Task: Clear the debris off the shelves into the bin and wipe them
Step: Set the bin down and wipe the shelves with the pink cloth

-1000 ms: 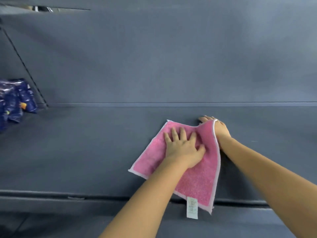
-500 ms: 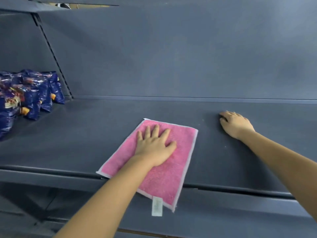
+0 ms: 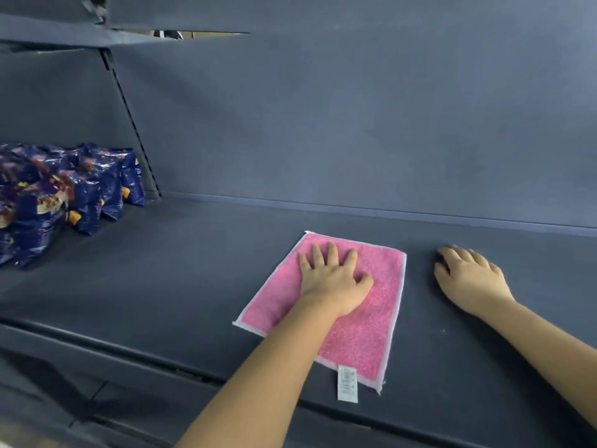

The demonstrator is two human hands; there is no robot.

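The pink cloth (image 3: 361,334) is spread flat on the dark grey shelf (image 3: 161,270), directly under the left grip (image 3: 332,282). That grip, a bare hand, is laid wide on the cloth's far half, fingers straight and spread, with the palm pressed down and nothing clasped. The cloth is edged in white, and a white label (image 3: 347,383) is seen at its near edge, hanging over the shelf's front lip below the left forearm. The right grip (image 3: 468,276) is set palm down on the bare shelf just to the right of the cloth, apart from it. Its fingers are only loosely bent and nothing is held. Well to the left of the left grip, blue snack packets (image 3: 64,195) are stacked at the shelf's far end. Beyond both grips the shelf is closed by a grey back panel (image 3: 323,124).
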